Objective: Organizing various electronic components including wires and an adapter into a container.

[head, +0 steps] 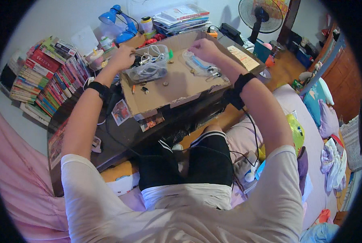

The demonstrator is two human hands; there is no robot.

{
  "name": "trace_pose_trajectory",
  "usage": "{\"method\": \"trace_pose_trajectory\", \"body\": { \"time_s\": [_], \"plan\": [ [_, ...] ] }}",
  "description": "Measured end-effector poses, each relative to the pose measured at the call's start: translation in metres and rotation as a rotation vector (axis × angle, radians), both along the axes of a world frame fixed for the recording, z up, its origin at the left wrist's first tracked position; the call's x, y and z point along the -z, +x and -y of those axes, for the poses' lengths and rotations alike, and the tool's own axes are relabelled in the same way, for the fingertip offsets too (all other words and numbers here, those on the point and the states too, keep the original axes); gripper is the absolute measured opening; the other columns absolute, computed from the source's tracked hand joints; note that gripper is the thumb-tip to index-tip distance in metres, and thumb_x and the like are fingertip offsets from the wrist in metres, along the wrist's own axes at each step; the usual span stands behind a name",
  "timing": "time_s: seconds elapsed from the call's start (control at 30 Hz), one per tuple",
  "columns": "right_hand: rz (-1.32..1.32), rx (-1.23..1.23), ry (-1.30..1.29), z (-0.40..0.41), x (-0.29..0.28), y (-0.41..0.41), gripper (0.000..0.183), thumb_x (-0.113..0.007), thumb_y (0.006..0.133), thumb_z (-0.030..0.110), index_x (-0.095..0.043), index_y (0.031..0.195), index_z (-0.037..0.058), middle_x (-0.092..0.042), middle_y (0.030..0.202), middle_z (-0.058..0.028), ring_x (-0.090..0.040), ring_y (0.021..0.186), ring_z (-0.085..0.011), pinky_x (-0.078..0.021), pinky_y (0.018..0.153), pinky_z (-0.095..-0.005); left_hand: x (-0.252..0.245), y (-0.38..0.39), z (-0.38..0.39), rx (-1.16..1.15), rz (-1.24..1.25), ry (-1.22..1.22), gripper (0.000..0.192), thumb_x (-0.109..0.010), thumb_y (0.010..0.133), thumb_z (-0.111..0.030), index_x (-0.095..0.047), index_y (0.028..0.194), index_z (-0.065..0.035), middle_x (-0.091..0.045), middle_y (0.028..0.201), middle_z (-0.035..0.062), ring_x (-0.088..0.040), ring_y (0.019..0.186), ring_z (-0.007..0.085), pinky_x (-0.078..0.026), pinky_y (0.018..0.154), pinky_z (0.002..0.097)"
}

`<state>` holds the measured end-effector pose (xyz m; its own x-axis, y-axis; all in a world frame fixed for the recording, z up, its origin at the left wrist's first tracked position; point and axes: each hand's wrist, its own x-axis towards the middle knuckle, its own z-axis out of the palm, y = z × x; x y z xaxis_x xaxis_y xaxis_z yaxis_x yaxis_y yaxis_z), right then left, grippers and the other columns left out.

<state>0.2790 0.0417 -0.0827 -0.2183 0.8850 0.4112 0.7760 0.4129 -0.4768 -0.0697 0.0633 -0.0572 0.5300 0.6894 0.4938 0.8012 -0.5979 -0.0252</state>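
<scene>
My left hand (124,57) is at the left rim of a clear plastic bin (147,71) full of white and dark cables; whether its fingers grip the rim or a cable is unclear. Over the far right of a shallow cardboard box (178,91), my right hand (203,50) hovers with bent fingers, just above a clear plastic container (196,65) with a blue item inside. Its fingertips are too small to read. Small loose pieces, among them a round brownish one (165,83) and a black-and-silver one (145,90), lie on the cardboard near the bin.
A blue desk lamp (126,32), a paper stack (181,18) and a cup (146,25) stand behind the box. Rows of books (44,70) fill the left side. A fan (260,16) stands at the back right. Black cables run from both wrist straps across my lap.
</scene>
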Motion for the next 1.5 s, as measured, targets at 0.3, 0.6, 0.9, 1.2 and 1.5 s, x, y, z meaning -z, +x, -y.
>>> {"method": "trace_pose_trajectory", "body": {
  "time_s": [0.3,0.6,0.9,1.2,1.5],
  "plan": [
    [0.114,-0.063,-0.174,0.009,-0.002,0.052,0.034,-0.069,0.080,0.034,-0.072,0.100,0.0065,-0.071,0.089,-0.0141,-0.068,0.084,-0.0274,-0.0523,0.079,-0.0377,-0.019,0.166,0.031,0.172,0.110,-0.765,0.039,-0.061,0.088,-0.031,-0.065,0.114,-0.0030,-0.068,0.097,0.0076,-0.064,0.074,0.0138,-0.052,0.066,0.0292],
    [0.368,-0.024,-0.380,0.038,0.025,0.077,0.024,-0.071,0.078,0.021,-0.073,0.097,0.0060,-0.071,0.091,-0.0139,-0.068,0.083,-0.0274,-0.0522,0.078,-0.0364,0.045,0.241,0.008,0.147,-0.088,-1.148,0.038,-0.063,0.084,-0.027,-0.062,0.117,-0.0102,-0.067,0.088,0.0030,-0.062,0.068,0.0118,-0.049,0.055,0.0288],
    [0.111,-0.079,-0.245,0.018,-0.007,0.071,0.018,-0.064,0.085,0.016,-0.066,0.094,0.0008,-0.070,0.081,-0.0090,-0.065,0.077,-0.0189,-0.0507,0.070,-0.0334,0.026,0.224,-0.016,0.243,0.190,-0.985,0.021,-0.055,0.091,-0.026,-0.066,0.100,-0.0104,-0.067,0.089,0.0001,-0.062,0.086,0.0109,-0.048,0.065,0.0288],
    [-0.427,-0.255,-0.218,-0.002,-0.065,0.043,0.026,-0.059,0.095,0.024,-0.060,0.105,-0.0006,-0.063,0.074,-0.0049,-0.061,0.065,-0.0106,-0.0441,0.055,-0.0241,-0.032,0.138,-0.010,0.339,0.774,-0.943,0.031,-0.055,0.096,-0.039,-0.060,0.090,-0.0095,-0.051,0.068,-0.0054,-0.058,0.066,0.0057,-0.050,0.065,0.0224],
    [-0.547,-0.263,-0.183,-0.022,-0.081,-0.023,0.028,-0.061,0.094,0.033,-0.064,0.097,0.0044,-0.052,0.072,0.0017,-0.044,0.055,-0.0049,-0.0351,0.048,-0.0213,-0.035,0.065,-0.008,0.354,1.149,-0.888,0.025,-0.052,0.098,-0.028,-0.053,0.084,-0.0085,-0.034,0.059,-0.0080,-0.029,0.048,0.0025,-0.021,0.040,0.0200]
  ]
}}
